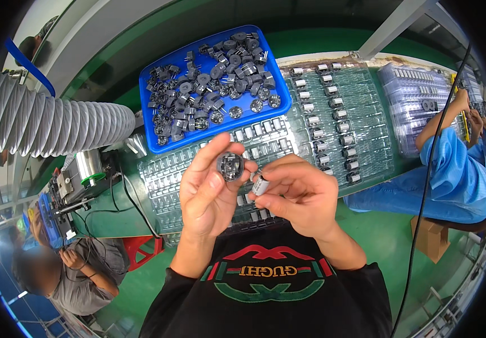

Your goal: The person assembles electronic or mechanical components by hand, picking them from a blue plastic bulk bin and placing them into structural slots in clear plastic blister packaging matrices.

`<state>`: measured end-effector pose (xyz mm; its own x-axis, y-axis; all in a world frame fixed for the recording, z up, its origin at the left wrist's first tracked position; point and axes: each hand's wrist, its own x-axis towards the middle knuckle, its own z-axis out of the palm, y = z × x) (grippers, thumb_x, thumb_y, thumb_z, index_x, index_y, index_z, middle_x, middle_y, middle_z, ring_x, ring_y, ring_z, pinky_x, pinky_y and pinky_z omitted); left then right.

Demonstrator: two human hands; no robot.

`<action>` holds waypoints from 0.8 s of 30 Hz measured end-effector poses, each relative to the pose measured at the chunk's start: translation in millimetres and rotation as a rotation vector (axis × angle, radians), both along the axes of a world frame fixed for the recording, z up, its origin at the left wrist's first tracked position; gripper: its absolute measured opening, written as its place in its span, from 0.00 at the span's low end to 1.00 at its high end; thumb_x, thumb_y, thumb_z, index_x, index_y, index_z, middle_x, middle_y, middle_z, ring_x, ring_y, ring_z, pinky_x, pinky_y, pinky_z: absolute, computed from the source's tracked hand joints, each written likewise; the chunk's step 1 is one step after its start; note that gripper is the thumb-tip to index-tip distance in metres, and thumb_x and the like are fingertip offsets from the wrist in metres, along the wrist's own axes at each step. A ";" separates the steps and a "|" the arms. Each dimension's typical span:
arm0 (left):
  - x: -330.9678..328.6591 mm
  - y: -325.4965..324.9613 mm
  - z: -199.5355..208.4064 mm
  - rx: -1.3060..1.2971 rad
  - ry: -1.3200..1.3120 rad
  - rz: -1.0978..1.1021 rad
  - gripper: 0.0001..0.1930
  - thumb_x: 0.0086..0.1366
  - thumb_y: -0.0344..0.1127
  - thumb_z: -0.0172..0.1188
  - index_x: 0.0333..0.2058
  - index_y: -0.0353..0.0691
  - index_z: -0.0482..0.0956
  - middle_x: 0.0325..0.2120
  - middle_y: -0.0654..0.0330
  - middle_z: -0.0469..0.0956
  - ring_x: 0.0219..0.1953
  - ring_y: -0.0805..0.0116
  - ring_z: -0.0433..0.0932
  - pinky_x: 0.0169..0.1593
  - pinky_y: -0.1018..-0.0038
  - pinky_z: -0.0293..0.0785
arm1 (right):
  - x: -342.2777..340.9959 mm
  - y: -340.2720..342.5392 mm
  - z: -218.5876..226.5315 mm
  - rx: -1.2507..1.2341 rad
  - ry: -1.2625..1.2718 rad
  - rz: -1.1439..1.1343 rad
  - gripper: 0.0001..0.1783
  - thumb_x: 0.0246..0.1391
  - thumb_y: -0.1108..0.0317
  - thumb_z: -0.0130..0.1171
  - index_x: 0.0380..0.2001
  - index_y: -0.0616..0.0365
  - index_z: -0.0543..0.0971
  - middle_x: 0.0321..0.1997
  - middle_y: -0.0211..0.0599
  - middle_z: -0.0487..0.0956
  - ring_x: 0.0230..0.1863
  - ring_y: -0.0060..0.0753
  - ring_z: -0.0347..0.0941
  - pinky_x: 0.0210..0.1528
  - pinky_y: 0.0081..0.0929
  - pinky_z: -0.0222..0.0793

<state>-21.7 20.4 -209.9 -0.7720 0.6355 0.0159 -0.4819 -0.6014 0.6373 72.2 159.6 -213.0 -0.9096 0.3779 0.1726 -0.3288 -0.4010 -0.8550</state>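
My left hand (205, 188) is raised over the near side of the bench. Between its thumb and fingers it grips a round black plastic part (231, 167), with small electronic pieces showing on its open face. Close beside it, my right hand (299, 194) pinches a small silver cylindrical capacitor (260, 186) with thin leads at its upper end. The leads point toward the black part; whether they touch it I cannot tell. Beyond my hands, a blue tray (150, 125) holds many loose black round parts, some with their pins showing.
Clear plastic trays (361, 107) with rows of silver and black parts cover the green bench. Stacked trays (395, 112) stand at the right, near a co-worker's blue sleeve (454, 160). A ribbed grey duct (57, 118) and a machine (82, 172) are at the left. Another person (93, 276) sits lower left.
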 end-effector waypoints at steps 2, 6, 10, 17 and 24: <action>1.2 -0.4 0.1 -0.035 0.029 -0.003 0.23 0.66 0.32 0.58 0.57 0.31 0.67 0.54 0.43 0.70 0.50 0.53 0.78 0.53 0.65 0.78 | 1.0 -1.6 2.5 0.127 0.042 -0.079 0.20 0.45 0.86 0.66 0.44 0.71 0.77 0.43 0.45 0.78 0.36 0.31 0.80 0.39 0.24 0.80; 2.8 -0.6 -3.0 0.063 0.155 -0.047 0.25 0.63 0.30 0.61 0.56 0.25 0.67 0.51 0.42 0.73 0.51 0.49 0.77 0.54 0.60 0.77 | 1.4 1.1 15.7 0.578 0.136 -0.306 0.21 0.40 0.82 0.71 0.41 0.68 0.80 0.39 0.45 0.80 0.31 0.30 0.80 0.31 0.22 0.78; 5.3 -0.8 0.6 0.091 0.255 -0.047 0.24 0.59 0.24 0.64 0.53 0.23 0.70 0.50 0.39 0.74 0.50 0.47 0.77 0.54 0.56 0.77 | 0.7 3.4 29.3 0.891 0.176 -0.407 0.21 0.34 0.80 0.72 0.37 0.65 0.83 0.36 0.41 0.80 0.29 0.31 0.79 0.28 0.23 0.76; 6.3 -3.7 7.0 0.067 0.261 -0.090 0.24 0.56 0.21 0.67 0.51 0.19 0.72 0.49 0.37 0.74 0.52 0.46 0.76 0.53 0.59 0.79 | 5.8 6.1 32.1 0.891 0.213 -0.399 0.22 0.34 0.82 0.71 0.39 0.66 0.83 0.36 0.41 0.79 0.28 0.30 0.78 0.27 0.22 0.75; 6.6 -3.2 11.8 0.068 0.272 -0.108 0.24 0.56 0.22 0.67 0.49 0.16 0.72 0.48 0.35 0.73 0.50 0.44 0.77 0.51 0.58 0.81 | 10.7 8.0 34.5 0.919 0.216 -0.305 0.23 0.35 0.82 0.73 0.41 0.64 0.81 0.41 0.42 0.76 0.30 0.31 0.78 0.27 0.21 0.74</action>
<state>-15.1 17.3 -198.1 -0.6613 0.7042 0.2584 -0.3628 -0.6018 0.7115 82.9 167.6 -178.5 -0.7104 0.2266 0.6663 -0.4932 0.5152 -0.7010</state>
